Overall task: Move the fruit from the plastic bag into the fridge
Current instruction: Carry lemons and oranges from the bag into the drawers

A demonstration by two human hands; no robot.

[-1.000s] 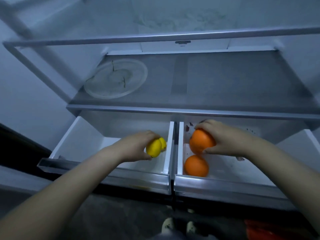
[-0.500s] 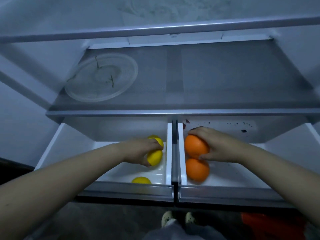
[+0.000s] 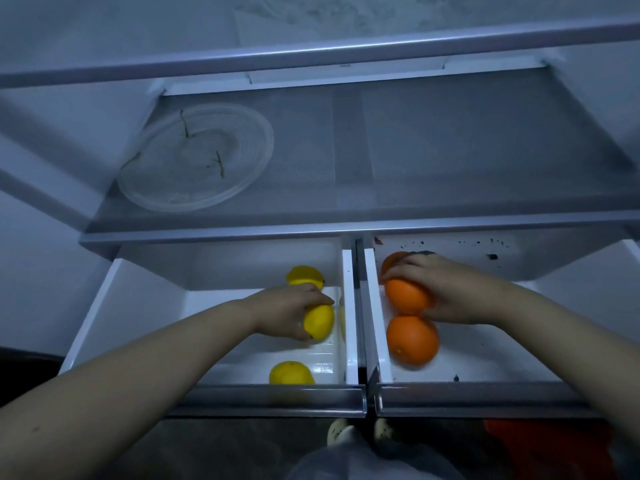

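Note:
Both fridge drawers stand pulled out below a glass shelf. In the left drawer (image 3: 138,299) my left hand (image 3: 287,313) grips a yellow lemon (image 3: 320,322) low over the drawer floor. A second lemon (image 3: 304,275) lies behind the hand and a third lemon (image 3: 291,373) lies by the front wall. In the right drawer (image 3: 519,358) my right hand (image 3: 440,289) holds an orange (image 3: 407,294). Another orange (image 3: 412,339) rests just in front of it. An orange shape (image 3: 391,259) shows behind my fingers; what it is I cannot tell.
A clear round plate (image 3: 194,157) with a few stems lies on the left of the glass shelf (image 3: 450,150). Dark specks mark the back of the right drawer. My shoes (image 3: 360,434) and a red object (image 3: 554,445) are on the floor below the drawers.
Both hands have gone lower and deeper into the drawers with their fruit. The view has tilted down, bringing a third lemon by the front wall into sight.

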